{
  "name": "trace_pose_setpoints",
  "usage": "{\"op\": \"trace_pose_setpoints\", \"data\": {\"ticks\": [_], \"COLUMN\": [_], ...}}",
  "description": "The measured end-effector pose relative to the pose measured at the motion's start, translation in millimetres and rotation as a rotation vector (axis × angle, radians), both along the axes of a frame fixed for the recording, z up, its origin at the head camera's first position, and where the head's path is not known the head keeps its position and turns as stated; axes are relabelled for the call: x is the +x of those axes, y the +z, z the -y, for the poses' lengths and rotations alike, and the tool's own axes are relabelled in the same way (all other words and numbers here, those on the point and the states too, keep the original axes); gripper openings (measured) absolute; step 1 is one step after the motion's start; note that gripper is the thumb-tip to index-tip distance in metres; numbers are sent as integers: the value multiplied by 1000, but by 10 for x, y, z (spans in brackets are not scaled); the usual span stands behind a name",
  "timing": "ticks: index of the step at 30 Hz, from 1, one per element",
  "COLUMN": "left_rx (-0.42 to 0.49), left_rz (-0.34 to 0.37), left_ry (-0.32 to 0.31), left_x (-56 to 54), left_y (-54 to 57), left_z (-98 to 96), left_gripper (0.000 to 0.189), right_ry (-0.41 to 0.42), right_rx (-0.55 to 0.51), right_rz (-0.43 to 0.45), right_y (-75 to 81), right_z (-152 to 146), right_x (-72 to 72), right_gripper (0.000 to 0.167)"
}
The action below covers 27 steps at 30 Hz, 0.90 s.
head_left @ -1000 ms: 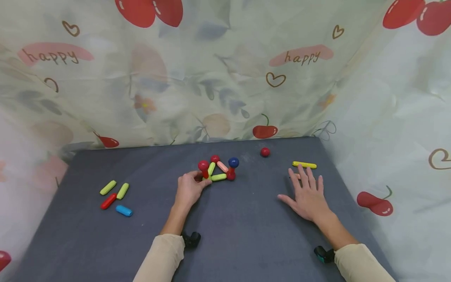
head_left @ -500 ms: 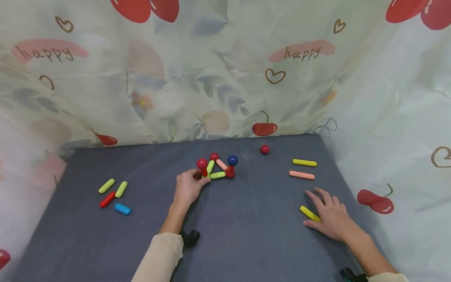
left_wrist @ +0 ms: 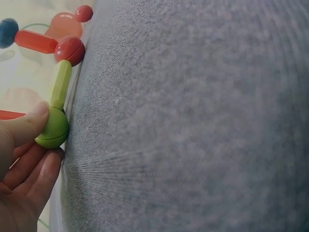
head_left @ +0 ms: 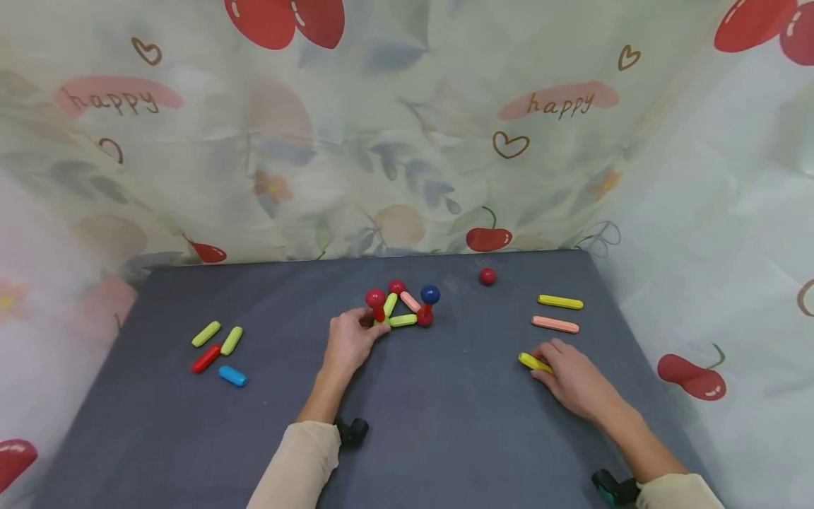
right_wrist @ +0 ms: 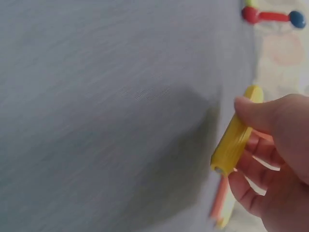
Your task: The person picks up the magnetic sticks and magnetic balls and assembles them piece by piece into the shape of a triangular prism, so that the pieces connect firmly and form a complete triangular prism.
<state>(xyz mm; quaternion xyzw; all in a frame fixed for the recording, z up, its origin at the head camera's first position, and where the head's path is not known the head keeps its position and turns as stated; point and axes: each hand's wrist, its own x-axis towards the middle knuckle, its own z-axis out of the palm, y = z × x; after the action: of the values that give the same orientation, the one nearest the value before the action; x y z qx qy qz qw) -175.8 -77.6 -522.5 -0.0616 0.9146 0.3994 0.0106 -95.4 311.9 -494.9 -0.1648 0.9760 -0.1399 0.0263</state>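
- Left hand [head_left: 346,343]: thumb and fingers pinch the glossy green ball [left_wrist: 53,129], near-left corner of a triangular frame of plastic-looking rods and balls [head_left: 403,321]; presumably a steadying grip, since two red rods stand upright from its corners
- Upright tops: glossy red ball [head_left: 375,298] at left, dark blue ball [head_left: 430,295] at right; top-heavy, so a knock could probably tip them
- Right hand [head_left: 575,378]: pinches a ridged yellow rod [right_wrist: 236,137] between thumb and fingers, near the right side of the dark grey cloth [head_left: 445,424]; one end left free, likely handy for joining
- Spares lie apart, perhaps for easy picking: yellow stick [head_left: 560,302] and pink stick [head_left: 555,324] beyond right hand; lime, red and blue rods [head_left: 205,358] far left
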Motion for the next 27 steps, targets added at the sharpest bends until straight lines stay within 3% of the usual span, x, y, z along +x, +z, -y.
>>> {"op": "trace_pose_setpoints", "data": {"ticks": [7, 14, 21, 27], "left_rx": [-15, -19, -17, -24], "left_rz": [-8, -7, -5, -16], "left_ry": [-9, -11, -11, -17], "left_x": [-4, -4, -6, -3], "left_y": [18, 3, 21, 24], "left_z": [-10, -12, -9, -4], "left_gripper": [44, 42, 41, 41], "right_ry": [30, 70, 97, 152], "right_rx": [-173, -401, -623, -644], "right_rz": [-40, -130, -256, -217], "right_y": [262, 568, 719, 657], "right_z": [470, 955, 1457, 1770], "right_x": [-466, -817, -1030, -1112], "right_gripper": [26, 29, 31, 31]}}
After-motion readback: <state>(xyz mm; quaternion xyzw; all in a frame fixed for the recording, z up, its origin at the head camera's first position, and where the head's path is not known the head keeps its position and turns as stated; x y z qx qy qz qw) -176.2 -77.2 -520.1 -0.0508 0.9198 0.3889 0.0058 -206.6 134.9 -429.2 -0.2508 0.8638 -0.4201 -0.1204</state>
